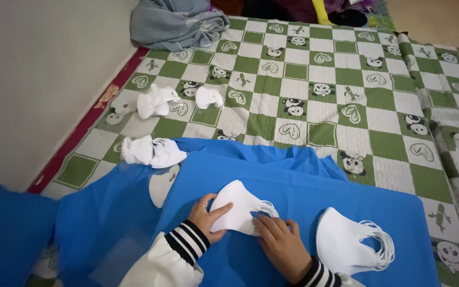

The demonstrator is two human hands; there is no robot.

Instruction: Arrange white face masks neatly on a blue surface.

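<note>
Two hands on one stack of white masks [238, 208], lower centre of frame. Stack is flat, curved-edged, thin ear loops fanned at its right end. Left hand [206, 215] grips its left edge, thumb on top; right hand [281, 243] lies flat, fingers pressing the loops. Second stack [346, 242] sits lower right. Both rest on blue sheet [304, 186] over green-and-white checked quilt [314, 85]. White bundles [152, 151] left; grey cloth [179, 24] upper left by wall [38, 69].

Green-checked panda quilt [314, 90] carries blue sheet [304, 186], white mask bundles [155, 101] – grey cloth [179, 24] at its top edge
</note>
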